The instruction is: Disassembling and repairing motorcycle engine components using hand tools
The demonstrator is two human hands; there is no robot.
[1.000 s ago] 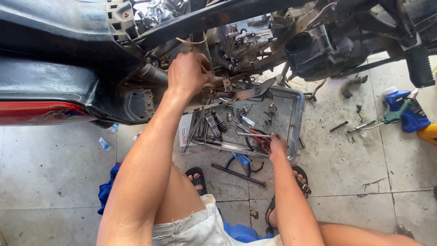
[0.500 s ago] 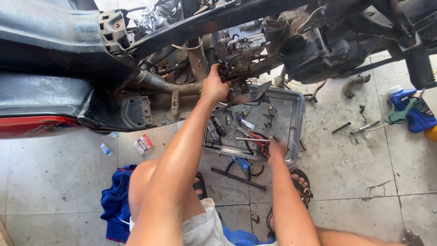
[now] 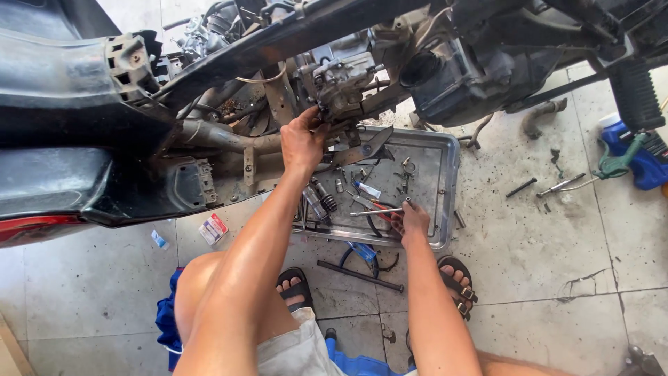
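Under a stripped motorcycle frame (image 3: 292, 35), a person is squatting on a tiled floor. Their left hand (image 3: 303, 139) is reaching up to the grimy engine part (image 3: 341, 83), fingers curled closed around its lower edge. Their right hand (image 3: 412, 219) is resting down in a metal tray (image 3: 445, 188) of loose parts just below the engine, fingertips closing on a thin steel tool (image 3: 376, 212); how firmly it is gripped is not clear. Judging by this, keeping the left hand steady on the part while feeling for the right tool would be helping; looking down at the cluttered tray would avoid grabbing the wrong piece.
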